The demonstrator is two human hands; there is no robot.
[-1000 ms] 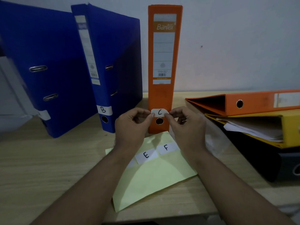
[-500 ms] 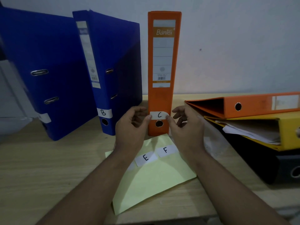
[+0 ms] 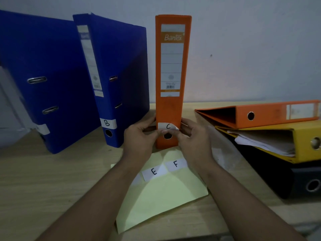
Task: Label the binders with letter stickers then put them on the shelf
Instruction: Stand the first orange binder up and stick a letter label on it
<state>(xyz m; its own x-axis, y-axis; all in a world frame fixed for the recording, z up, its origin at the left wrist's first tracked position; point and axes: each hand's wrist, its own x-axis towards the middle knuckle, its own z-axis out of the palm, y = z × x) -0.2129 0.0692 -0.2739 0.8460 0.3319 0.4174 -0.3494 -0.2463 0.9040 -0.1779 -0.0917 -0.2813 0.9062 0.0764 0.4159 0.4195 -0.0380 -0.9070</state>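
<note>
Labelling step: white paper C sticker (image 3: pixel 167 126) sits low on the spine of the upright orange lever-arch binder (image 3: pixel 171 106). The grips of left hand (image 3: pixel 139 141) and right hand (image 3: pixel 194 143) are clamped round the spine, thumbs pressing the sticker. Probable next move: smooth its right corner, then shelve.

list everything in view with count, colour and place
blue binders: 2, blue, upright at left
upright orange binder: 1, orange, centre, by the wall
flat orange binder: 1, orange, atop the right stack
yellow binder: 1, yellow, under it
black binder: 1, black, stack bottom
B sticker: 1, white, inner blue binder's spine
side sticker: 1, white, letter hidden, far-left blue binder
C sticker: 1, white, low on upright orange binder's spine
E sticker and F sticker: 2, white, on the paper sheet
paper sheet: 1, pale yellow, on table before the upright binder
table: 1, light wood, under everything
left hand: 1, holds C sticker's left end
right hand: 1, holds its right end
</note>
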